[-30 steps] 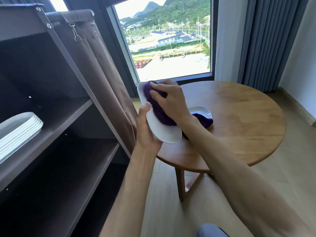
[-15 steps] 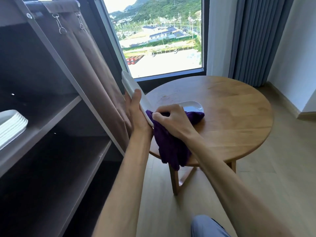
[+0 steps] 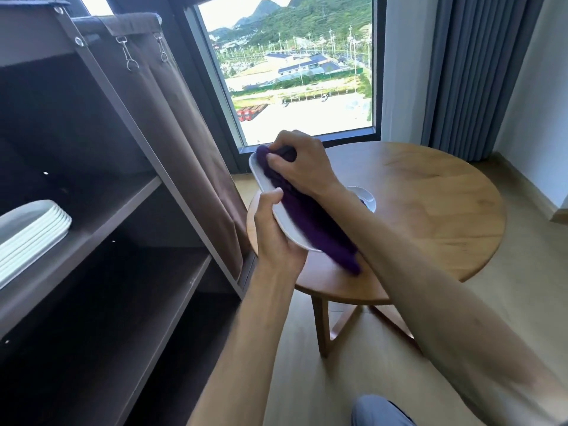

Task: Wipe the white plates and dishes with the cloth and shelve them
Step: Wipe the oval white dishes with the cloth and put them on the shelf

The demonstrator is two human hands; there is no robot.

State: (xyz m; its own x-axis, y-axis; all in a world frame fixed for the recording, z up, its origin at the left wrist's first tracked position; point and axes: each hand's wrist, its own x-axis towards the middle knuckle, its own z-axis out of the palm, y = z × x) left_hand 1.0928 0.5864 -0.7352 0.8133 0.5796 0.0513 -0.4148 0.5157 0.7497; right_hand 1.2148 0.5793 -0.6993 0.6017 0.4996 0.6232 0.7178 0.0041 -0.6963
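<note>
Daylight from a large window (image 3: 295,72) at upper centre falls on a round wooden surface (image 3: 430,210) at centre right. Above its left edge, a white plate (image 3: 278,210) is held tilted at frame centre, gripped from below by the left hand (image 3: 276,238), thumb over the rim. A purple cloth (image 3: 310,222) is pressed onto the plate's face by the right hand (image 3: 299,164), whose fingers are curled around the bunched end. One white dish (image 3: 367,198) is left on the surface, mostly hidden behind the right forearm. A stack of plates (image 3: 29,232) is already shelved at left on the shelf (image 3: 123,207). Most of the task appears done; this plate is judged mid-wipe, with the dish remaining.
</note>
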